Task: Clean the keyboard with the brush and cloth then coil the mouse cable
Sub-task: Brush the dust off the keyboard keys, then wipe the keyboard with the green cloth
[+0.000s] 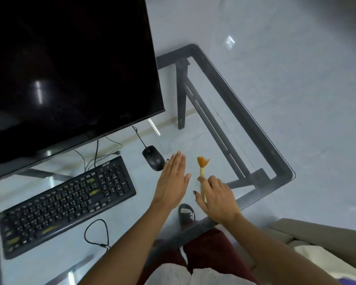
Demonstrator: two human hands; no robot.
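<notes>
Step 1 — brush pickup. Right hand (217, 195) grip spread, fingers over brush (202, 171) handle on desk (144, 204), not closed. Left hand (173, 179) flat, holding nothing. Next: pinch handle, carry to keyboard (66, 204).

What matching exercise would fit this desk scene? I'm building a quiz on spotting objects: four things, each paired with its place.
Things:
1. brush
2. mouse
3. keyboard
4. cable loop

Places:
A. in front of the keyboard
B. under the right hand
C. below the monitor
D. just beyond the left hand

Pairs: 1-B, 2-D, 3-C, 4-A
</notes>
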